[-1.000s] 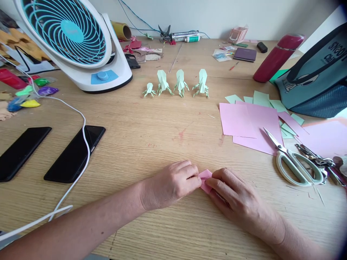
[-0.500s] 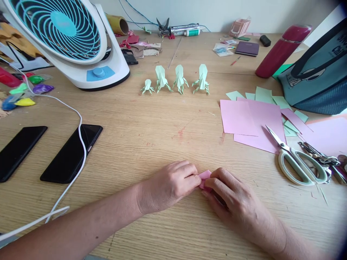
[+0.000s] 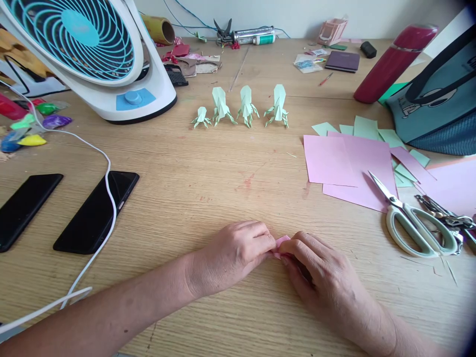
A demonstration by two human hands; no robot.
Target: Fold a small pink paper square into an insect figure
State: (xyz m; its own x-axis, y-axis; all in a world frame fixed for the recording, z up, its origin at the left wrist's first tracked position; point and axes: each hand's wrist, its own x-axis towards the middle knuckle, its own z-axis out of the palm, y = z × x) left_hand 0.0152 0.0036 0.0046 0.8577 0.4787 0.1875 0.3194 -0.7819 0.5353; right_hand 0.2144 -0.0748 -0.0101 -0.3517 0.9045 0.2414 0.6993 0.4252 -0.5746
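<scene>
A small folded piece of pink paper (image 3: 282, 241) lies between my two hands, low in the middle of the head view. My left hand (image 3: 238, 258) pinches its left side, and my right hand (image 3: 323, 277) grips the right side with thumb and fingers. Most of the paper is hidden behind the fingertips; only its upper corner shows. Beyond the hands, several pale green folded paper figures with legs (image 3: 246, 106) stand in a row, the leftmost one smaller.
Pink sheets (image 3: 330, 159) and green scraps lie to the right, with white-handled scissors (image 3: 416, 230) partly over them. Two dark phones (image 3: 98, 213) and a white cable are at left. A fan (image 3: 134, 99), a red flask (image 3: 394, 64) and a teal bag (image 3: 435, 109) stand farther back.
The fingers have drawn closer together over the pink paper, so less of it shows. The camera view has shifted slightly.
</scene>
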